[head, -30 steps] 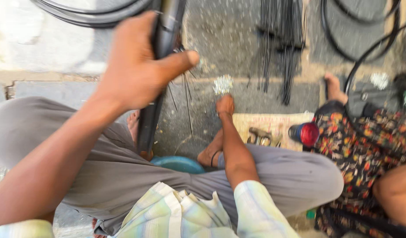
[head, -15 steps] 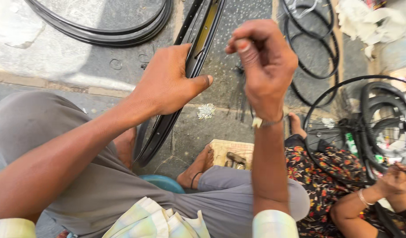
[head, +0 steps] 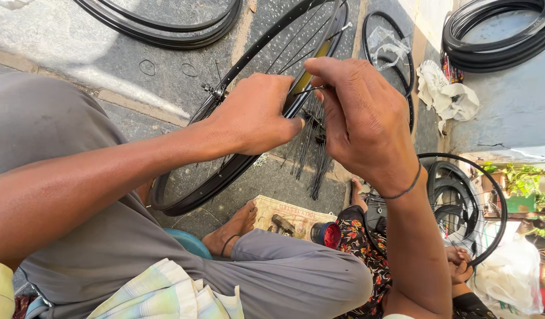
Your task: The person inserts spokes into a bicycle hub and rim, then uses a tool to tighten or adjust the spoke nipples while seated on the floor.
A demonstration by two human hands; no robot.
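My left hand [head: 252, 115] grips the black rim of a bicycle wheel [head: 225, 171] that stands tilted in front of me, its hub [head: 212, 90] and thin spokes showing. My right hand [head: 361, 121] is raised beside it, the fingers pinching a thin metal spoke [head: 331, 32] at the rim's inner edge. A loose bundle of dark spokes [head: 312, 153] lies on the paving behind my hands. My grey-trousered legs and bare foot [head: 234, 227] fill the lower view.
Black tyres [head: 166, 26] lie on the stone ground at top left, more tyres [head: 497, 29] at top right. Another person in patterned cloth [head: 358, 236] sits at right by spoked wheels [head: 467, 201]. A sack with tools [head: 284, 221], a red cap [head: 330, 235] and crumpled white cloth [head: 447, 94] are nearby.
My right hand rose from the ground near my foot up to the rim and now pinches a spoke. The view swung right and upward; my left hand kept its hold on the rim.
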